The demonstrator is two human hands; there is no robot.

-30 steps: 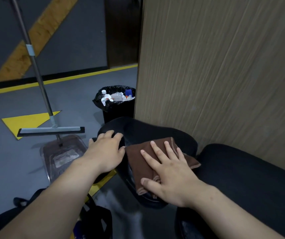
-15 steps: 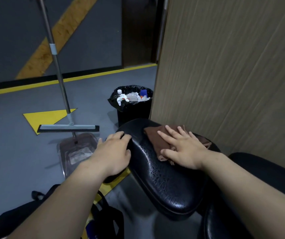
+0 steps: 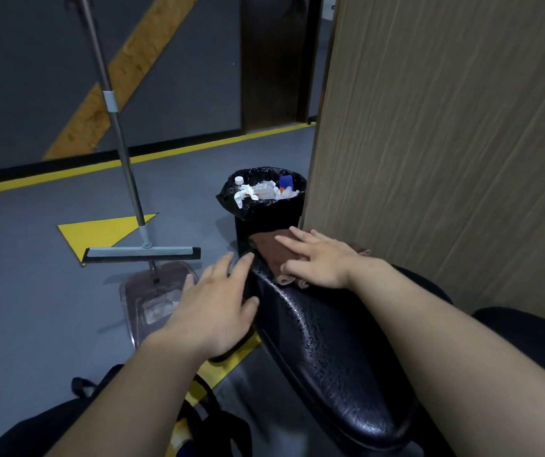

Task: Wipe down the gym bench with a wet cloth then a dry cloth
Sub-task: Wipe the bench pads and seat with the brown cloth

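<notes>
Right hand (image 3: 317, 258) lies flat on the brown cloth (image 3: 272, 253), grip apart, fingers spread and straight. Pressing with the palm, not pinching, probably to keep the most cloth on the surface. The cloth sits at the far end of the bench pad (image 3: 330, 357), 12 o'clock from the person.

Left hand (image 3: 211, 308) is at the pad's 9 o'clock edge, grip apart and holding nothing, fingertips touching the rim. It looks like a brace so the pad doesn't shift under the wiping.

The pad is beaded with droplets, so I judge this is the wet pass and the dry cloth is not yet used.

A lined bin (image 3: 264, 206) stands just beyond the pad at 12 o'clock. A floor squeegee (image 3: 142, 252) and a clear dustpan (image 3: 155, 298) are at 10 o'clock.
</notes>
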